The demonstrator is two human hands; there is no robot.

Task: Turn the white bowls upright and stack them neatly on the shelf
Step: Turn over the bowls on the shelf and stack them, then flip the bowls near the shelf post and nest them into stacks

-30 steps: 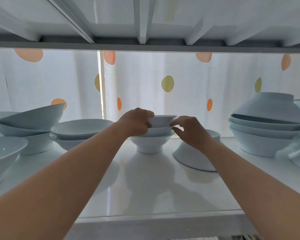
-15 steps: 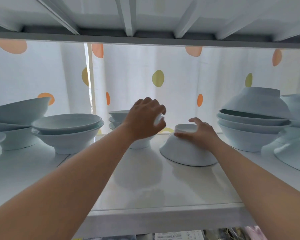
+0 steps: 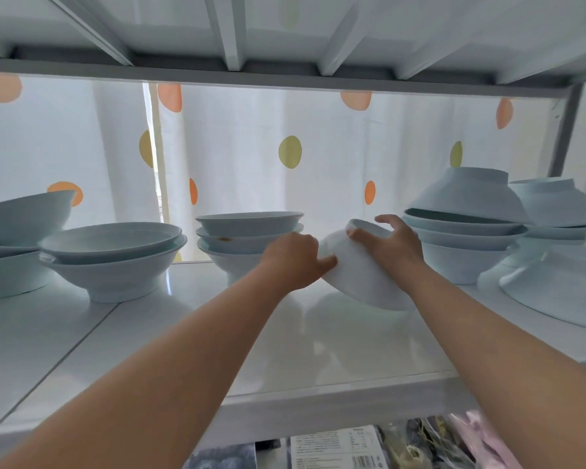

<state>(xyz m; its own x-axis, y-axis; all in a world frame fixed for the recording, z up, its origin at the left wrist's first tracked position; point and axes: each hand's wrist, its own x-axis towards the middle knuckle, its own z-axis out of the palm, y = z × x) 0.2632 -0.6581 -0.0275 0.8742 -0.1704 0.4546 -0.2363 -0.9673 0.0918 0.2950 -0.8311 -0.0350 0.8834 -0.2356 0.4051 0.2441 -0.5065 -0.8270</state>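
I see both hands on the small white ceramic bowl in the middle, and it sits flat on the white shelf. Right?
Not flat: the head view shows the small white ceramic bowl tilted, foot raised toward the left. Both the left hand and the right hand are on it.

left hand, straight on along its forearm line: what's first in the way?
The tilted bowl: the left hand is gripping its near side, and the right hand holds its foot. Past it, likely only the curtain, though depth is unclear.

The tilted bowl (image 3: pixel 356 275) hides the fingers of the left hand (image 3: pixel 293 262); the frame edge crops the leftmost bowl stack (image 3: pixel 11 231); the label (image 3: pixel 335 448) seems unreadable.
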